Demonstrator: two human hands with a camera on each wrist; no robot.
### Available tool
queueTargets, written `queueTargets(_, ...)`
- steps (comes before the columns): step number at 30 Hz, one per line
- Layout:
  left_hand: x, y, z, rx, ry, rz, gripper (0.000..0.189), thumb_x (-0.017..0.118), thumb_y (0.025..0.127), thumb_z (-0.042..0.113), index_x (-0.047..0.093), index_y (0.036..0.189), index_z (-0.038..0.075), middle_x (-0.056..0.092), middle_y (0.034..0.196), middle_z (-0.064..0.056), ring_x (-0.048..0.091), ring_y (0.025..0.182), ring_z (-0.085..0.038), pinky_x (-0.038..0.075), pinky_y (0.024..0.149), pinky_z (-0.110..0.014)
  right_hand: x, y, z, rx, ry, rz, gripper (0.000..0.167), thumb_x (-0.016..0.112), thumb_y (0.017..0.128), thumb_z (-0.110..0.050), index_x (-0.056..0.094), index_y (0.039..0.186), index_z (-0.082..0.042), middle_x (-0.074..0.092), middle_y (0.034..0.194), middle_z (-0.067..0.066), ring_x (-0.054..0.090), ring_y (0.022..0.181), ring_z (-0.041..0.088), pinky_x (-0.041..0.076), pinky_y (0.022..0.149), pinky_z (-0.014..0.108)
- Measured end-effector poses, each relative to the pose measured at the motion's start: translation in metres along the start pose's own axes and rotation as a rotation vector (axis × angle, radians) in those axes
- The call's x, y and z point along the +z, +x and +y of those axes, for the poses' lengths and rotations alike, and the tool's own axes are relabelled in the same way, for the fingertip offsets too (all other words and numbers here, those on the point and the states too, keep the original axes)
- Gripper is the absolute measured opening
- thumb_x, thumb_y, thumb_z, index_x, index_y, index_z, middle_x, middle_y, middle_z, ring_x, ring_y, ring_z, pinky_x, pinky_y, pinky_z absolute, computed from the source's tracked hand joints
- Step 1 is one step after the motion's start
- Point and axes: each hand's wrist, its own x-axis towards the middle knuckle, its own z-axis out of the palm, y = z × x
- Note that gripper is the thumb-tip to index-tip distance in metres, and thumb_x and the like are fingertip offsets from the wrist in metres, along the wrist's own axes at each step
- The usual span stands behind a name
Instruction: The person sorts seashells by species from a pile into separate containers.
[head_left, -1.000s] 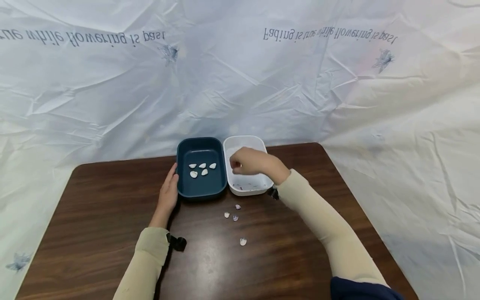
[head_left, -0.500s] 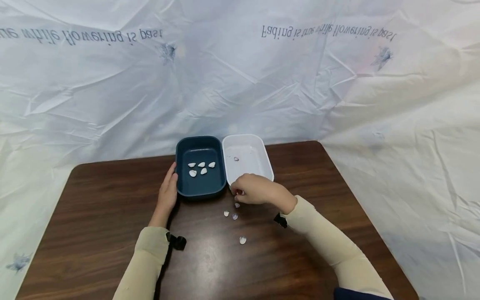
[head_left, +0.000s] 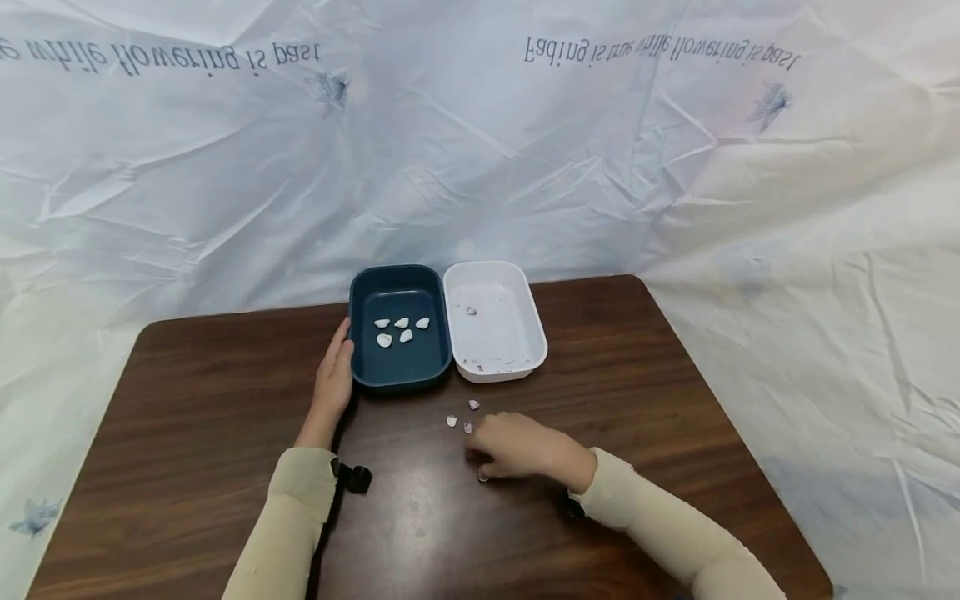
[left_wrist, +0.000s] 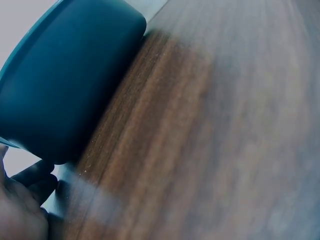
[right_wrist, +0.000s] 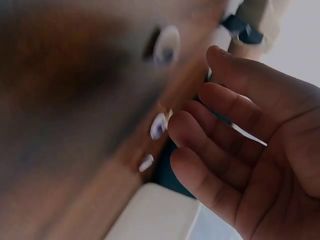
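My left hand rests along the left side of a dark blue tray, its fingers extended against the wall. Several white seashells lie inside that tray. Over the table, my right hand reaches down beside a small seashell, partly covered by the fingers in the head view. In the right wrist view its fingers are loosely bent and hold nothing, apart from the pale shell with a dark spot. Farther up the table lie a white shell and two purplish shells.
A white tray stands against the blue one's right side, with a small purplish shell in it and specks near its front. Both trays are near the back edge of the brown wooden table. A pale printed sheet hangs behind.
My right hand has moved from above the white tray toward me, down to the nearest shell. A purplish shell now shows in the white tray. My left hand stays at the blue tray.
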Motion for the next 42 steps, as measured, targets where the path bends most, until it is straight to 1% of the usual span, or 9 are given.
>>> queueTargets(3, 0.000, 0.001, -0.001, 0.001, 0.002, -0.001, 0.062, 0.028, 0.114, 0.054, 0.022, 0.171, 0.029, 0.019, 0.175, 0.003, 0.016, 0.161, -0.032, 0.015, 0.126, -0.063, 0.010, -0.002, -0.004, -0.005, -0.010, -0.001, 0.017, 0.082, 0.087, -0.009, 0.068, 0.083, -0.017, 0.056, 0.077, -0.011, 0.047, 0.064, 0.004, 0.042, 0.057, 0.023)
queueTargets(5, 0.000, 0.001, -0.001, 0.000, 0.004, -0.004, 0.062, 0.028, 0.114, 0.053, 0.022, 0.171, 0.029, 0.019, 0.175, 0.002, 0.016, 0.161, -0.033, 0.015, 0.125, -0.063, 0.015, -0.003, -0.007, -0.003, -0.018, -0.001, 0.017, 0.081, 0.086, -0.006, 0.069, 0.084, -0.017, 0.057, 0.078, -0.010, 0.048, 0.064, 0.004, 0.042, 0.056, 0.022)
queueTargets(11, 0.000, -0.001, -0.002, -0.014, 0.008, -0.009, 0.062, 0.027, 0.114, 0.053, 0.020, 0.171, 0.029, 0.017, 0.176, 0.003, 0.014, 0.161, -0.032, 0.014, 0.126, -0.063, 0.025, -0.006, -0.013, -0.017, -0.126, -0.008, 0.013, 0.083, 0.090, -0.010, 0.076, 0.097, -0.018, 0.067, 0.091, -0.006, 0.062, 0.072, 0.005, 0.049, 0.060, 0.021)
queueTargets(17, 0.000, 0.001, -0.003, -0.007, 0.006, -0.003, 0.063, 0.027, 0.114, 0.055, 0.020, 0.171, 0.030, 0.018, 0.176, 0.003, 0.014, 0.161, -0.032, 0.014, 0.126, -0.063, 0.029, -0.008, -0.017, -0.035, -0.189, 0.019, 0.008, 0.080, 0.093, -0.010, 0.079, 0.095, -0.018, 0.067, 0.088, -0.005, 0.063, 0.070, 0.007, 0.049, 0.057, 0.021)
queueTargets(24, -0.001, 0.000, -0.002, -0.004, 0.002, 0.001, 0.062, 0.028, 0.114, 0.052, 0.021, 0.171, 0.028, 0.018, 0.175, 0.003, 0.015, 0.161, -0.031, 0.014, 0.126, -0.062, 0.029, -0.008, -0.015, -0.065, -0.167, 0.027, 0.011, 0.079, 0.091, -0.007, 0.080, 0.092, -0.018, 0.066, 0.084, -0.007, 0.061, 0.068, 0.005, 0.048, 0.057, 0.021)
queueTargets(29, -0.001, 0.000, -0.002, -0.003, 0.006, 0.004, 0.062, 0.028, 0.115, 0.052, 0.022, 0.171, 0.027, 0.019, 0.175, 0.002, 0.015, 0.161, -0.031, 0.014, 0.126, -0.062, 0.025, -0.009, -0.014, -0.075, -0.098, 0.010, 0.011, 0.079, 0.091, -0.006, 0.080, 0.095, -0.016, 0.068, 0.087, -0.008, 0.062, 0.071, 0.004, 0.050, 0.061, 0.020)
queueTargets(32, -0.001, 0.000, -0.002, -0.003, 0.006, 0.003, 0.063, 0.028, 0.114, 0.053, 0.022, 0.171, 0.028, 0.019, 0.175, 0.002, 0.015, 0.161, -0.032, 0.014, 0.126, -0.062, 0.020, -0.009, -0.013, -0.097, -0.065, -0.009, 0.010, 0.078, 0.091, -0.006, 0.080, 0.097, -0.015, 0.069, 0.090, -0.007, 0.064, 0.075, 0.004, 0.050, 0.064, 0.018)
queueTargets(37, 0.000, 0.000, 0.000, -0.002, 0.007, 0.003, 0.062, 0.028, 0.114, 0.053, 0.022, 0.171, 0.028, 0.019, 0.175, 0.002, 0.015, 0.161, -0.031, 0.014, 0.126, -0.061, 0.008, -0.007, -0.007, -0.168, -0.038, -0.031, 0.011, 0.077, 0.092, -0.005, 0.080, 0.099, -0.013, 0.070, 0.093, -0.005, 0.064, 0.080, 0.002, 0.049, 0.067, 0.014)
queueTargets(42, 0.000, 0.000, 0.000, 0.000, 0.005, 0.001, 0.063, 0.028, 0.114, 0.053, 0.022, 0.171, 0.028, 0.019, 0.175, 0.003, 0.015, 0.161, -0.031, 0.014, 0.126, -0.062, -0.007, -0.005, 0.002, -0.204, -0.035, -0.001, 0.008, 0.077, 0.093, -0.005, 0.079, 0.096, -0.013, 0.065, 0.094, -0.004, 0.059, 0.079, 0.001, 0.047, 0.068, 0.013)
